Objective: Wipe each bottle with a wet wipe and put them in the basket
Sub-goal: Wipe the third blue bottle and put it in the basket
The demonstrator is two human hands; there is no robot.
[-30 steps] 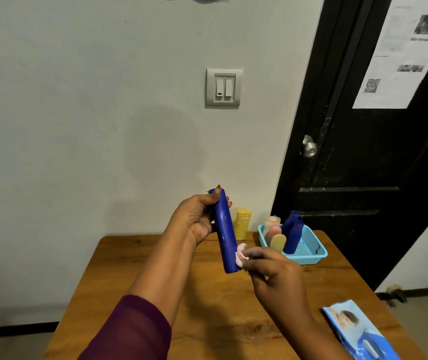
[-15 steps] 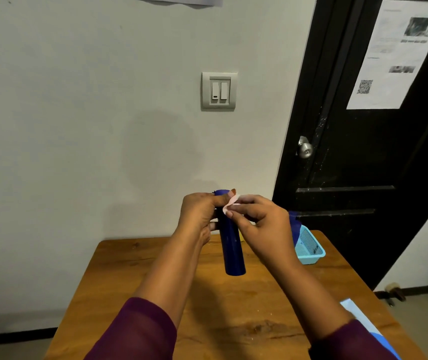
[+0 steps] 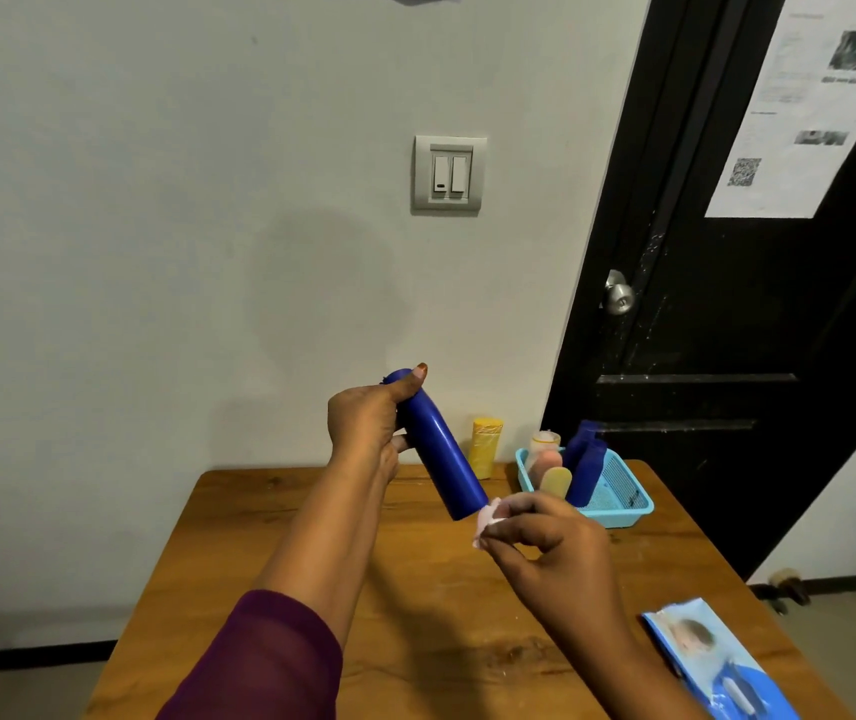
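My left hand grips the top of a long dark blue bottle, held tilted above the wooden table with its lower end pointing right. My right hand pinches a small crumpled pinkish wet wipe right at the bottle's lower end. A light blue basket stands at the table's far right and holds two dark blue bottles, a pink-filled clear bottle and a beige one. A yellow bottle stands upright by the wall, left of the basket.
A blue wet wipe pack lies at the table's near right corner. A grey wall with a light switch is behind the table. A black door with a round knob and a paper notice is at the right.
My right hand slid the wipe from the bottle's top down to its lower end. The bottle tilted from near upright to slanting right, and the basket's contents came back into view.
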